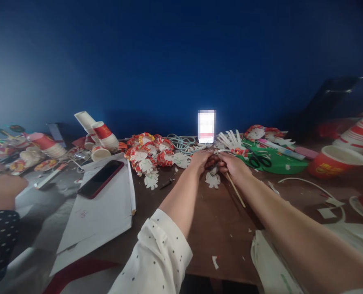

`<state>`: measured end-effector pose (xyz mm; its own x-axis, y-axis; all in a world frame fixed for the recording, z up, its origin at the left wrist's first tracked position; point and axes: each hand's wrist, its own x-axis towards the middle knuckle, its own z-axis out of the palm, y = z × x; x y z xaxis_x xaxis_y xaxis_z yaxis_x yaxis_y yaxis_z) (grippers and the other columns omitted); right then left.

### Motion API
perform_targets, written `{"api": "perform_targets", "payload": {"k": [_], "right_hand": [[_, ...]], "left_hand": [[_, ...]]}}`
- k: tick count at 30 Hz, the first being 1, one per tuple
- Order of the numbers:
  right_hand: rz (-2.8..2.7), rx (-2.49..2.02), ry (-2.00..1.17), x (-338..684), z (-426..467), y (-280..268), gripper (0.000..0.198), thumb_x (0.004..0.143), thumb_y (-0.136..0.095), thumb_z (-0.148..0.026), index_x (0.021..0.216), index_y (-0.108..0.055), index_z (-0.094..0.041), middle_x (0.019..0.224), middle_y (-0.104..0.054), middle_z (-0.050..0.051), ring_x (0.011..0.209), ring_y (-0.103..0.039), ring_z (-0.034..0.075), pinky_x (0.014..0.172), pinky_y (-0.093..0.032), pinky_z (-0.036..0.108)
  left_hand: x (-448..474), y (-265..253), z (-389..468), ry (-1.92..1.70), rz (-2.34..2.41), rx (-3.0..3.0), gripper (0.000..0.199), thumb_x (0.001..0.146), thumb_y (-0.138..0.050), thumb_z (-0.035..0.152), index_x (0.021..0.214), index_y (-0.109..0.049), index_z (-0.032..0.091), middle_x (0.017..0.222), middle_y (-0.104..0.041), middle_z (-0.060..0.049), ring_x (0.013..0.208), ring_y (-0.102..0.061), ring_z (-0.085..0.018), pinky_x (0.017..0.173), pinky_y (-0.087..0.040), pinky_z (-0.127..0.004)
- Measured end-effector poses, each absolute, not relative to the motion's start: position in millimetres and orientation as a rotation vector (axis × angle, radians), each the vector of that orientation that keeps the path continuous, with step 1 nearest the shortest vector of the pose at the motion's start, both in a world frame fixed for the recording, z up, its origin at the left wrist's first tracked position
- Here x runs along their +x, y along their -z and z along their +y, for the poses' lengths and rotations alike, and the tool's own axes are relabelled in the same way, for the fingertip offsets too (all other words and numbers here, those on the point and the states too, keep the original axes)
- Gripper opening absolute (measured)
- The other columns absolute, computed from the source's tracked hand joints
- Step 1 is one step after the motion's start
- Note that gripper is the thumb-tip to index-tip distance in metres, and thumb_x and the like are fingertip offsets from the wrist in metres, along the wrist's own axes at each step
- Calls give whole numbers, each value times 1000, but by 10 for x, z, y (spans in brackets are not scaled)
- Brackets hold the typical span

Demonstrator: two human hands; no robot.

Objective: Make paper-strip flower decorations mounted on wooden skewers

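Thin stick [236, 191] is in the right hand [232, 164]; its free end slopes from the grip toward the wearer, above the brown table [212, 224]. Going down in size, a white sheet [104, 216] lies well left of the grip, a green sheet [297, 166] to its right, and a cluster of paper flowers [141, 157] to its left. Black scissors [259, 158] rest on the green sheet, just right of the grip. Right fingers look closed around the stick's far part. Left hand [202, 160] meets the right one with bent fingers, but I cannot tell what it pinches, or how tightly. White paper cutout [212, 179] is directly below the joined fingertips; whether they touch it is not clear.

In my judgement, the work is at the stick's far end: it is better to keep the right fingers firm, turn the stick slowly, and press only lightly with the left fingertips.
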<state>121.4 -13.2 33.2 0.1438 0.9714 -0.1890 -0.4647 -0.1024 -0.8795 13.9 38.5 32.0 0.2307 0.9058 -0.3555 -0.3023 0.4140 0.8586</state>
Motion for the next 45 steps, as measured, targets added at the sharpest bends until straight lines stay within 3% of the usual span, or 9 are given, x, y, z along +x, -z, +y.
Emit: {"api": "perform_targets", "payload": {"k": [6,18,25,30,37,41,45], "right_hand": [[-637,-1127,-1350,1188,-142,-313,13,71,-68,-7,71,-63,-19,64,-63,1,44,-43,6,32,-24,13],[-582,-1159,-1232,1200,-172,-385,20,68,-77,-7,85,-71,-17,59,-64,2,42,-44,7,32,-24,15],[-617,-1182,-1210,1183,-180,-372,16,71,-74,-10,83,-74,-20,53,-60,-2,41,-44,7,35,-25,16],[-661,-1215,-1157,1181,-189,-356,15,73,-73,-12,84,-75,-21,50,-57,-4,42,-45,8,37,-30,18],[-819,-1380,-1020,1213,-188,-304,27,79,-68,-21,104,-78,-18,45,-53,-4,41,-45,11,39,-35,22],[-1095,-1545,-788,1279,-177,-263,35,81,-65,-27,111,-78,-15,47,-59,-1,46,-55,17,47,-45,27],[-1289,-1600,-562,1309,-165,-244,32,82,-61,-28,104,-81,-17,72,-76,6,74,-71,25,70,-55,34]], "left_hand": [[158,-302,383,-968,1053,768,16,76,-81,19,77,-66,14,57,-60,1,50,-57,-8,53,-46,-18],[89,-319,407,-905,922,721,11,78,-76,8,79,-66,13,60,-62,0,52,-55,-6,55,-47,-16],[126,-312,390,-911,926,708,6,82,-73,9,81,-68,12,61,-63,-1,54,-61,-7,53,-45,-15],[160,-325,373,-907,900,688,13,78,-79,14,81,-67,12,61,-62,0,51,-58,-6,51,-43,-15],[182,-326,365,-908,892,656,9,81,-75,12,82,-65,13,63,-63,-1,54,-59,-7,56,-51,-16],[178,-337,348,-916,906,689,13,77,-79,11,79,-66,12,65,-64,-2,56,-60,-8,62,-53,-19],[192,-323,344,-962,939,764,10,77,-76,10,72,-68,12,64,-64,-3,59,-61,-11,72,-56,-28]]}}
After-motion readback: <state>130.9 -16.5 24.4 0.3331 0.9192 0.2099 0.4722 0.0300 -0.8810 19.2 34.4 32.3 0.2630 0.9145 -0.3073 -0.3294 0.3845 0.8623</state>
